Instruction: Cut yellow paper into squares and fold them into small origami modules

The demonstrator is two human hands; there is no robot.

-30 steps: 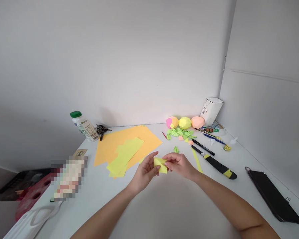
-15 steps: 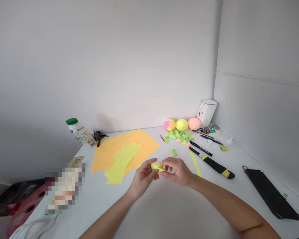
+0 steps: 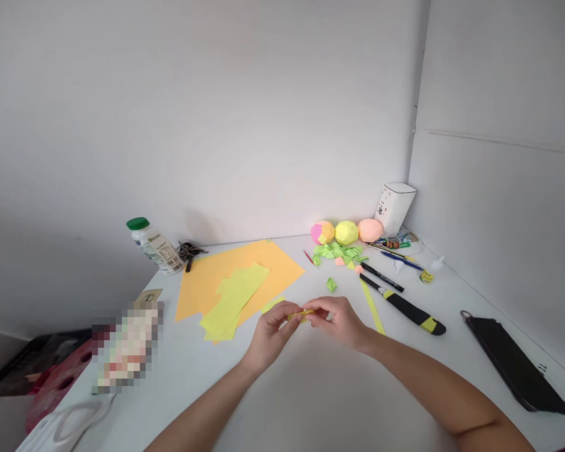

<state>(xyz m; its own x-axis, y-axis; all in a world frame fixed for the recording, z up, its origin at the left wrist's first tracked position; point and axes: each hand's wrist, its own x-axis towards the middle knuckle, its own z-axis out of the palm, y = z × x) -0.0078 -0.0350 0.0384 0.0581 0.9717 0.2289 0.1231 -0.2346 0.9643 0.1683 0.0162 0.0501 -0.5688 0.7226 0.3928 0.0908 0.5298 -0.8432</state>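
Both my hands meet over the middle of the white table (image 3: 320, 395). My left hand (image 3: 268, 336) and my right hand (image 3: 339, 321) pinch a small folded yellow paper piece (image 3: 300, 313) between their fingertips; it is seen edge-on as a thin strip. Just beyond the hands lie yellow paper sheets (image 3: 235, 298) on a larger orange sheet (image 3: 268, 263). A single small green folded piece (image 3: 331, 284) sits close behind my right hand.
A yellow paper strip (image 3: 373, 306), a black-and-yellow utility knife (image 3: 407, 309) and pens (image 3: 381, 277) lie to the right. Green folded pieces (image 3: 339, 252), three paper balls (image 3: 346, 232) and a white box (image 3: 394, 207) stand at the back. A bottle (image 3: 153, 246), keys (image 3: 188, 252), a phone (image 3: 515, 370).
The yellow piece was held up flat a second ago; it has since been folded down and now appears as a thin edge between my fingertips. My hands dropped slightly toward the table.
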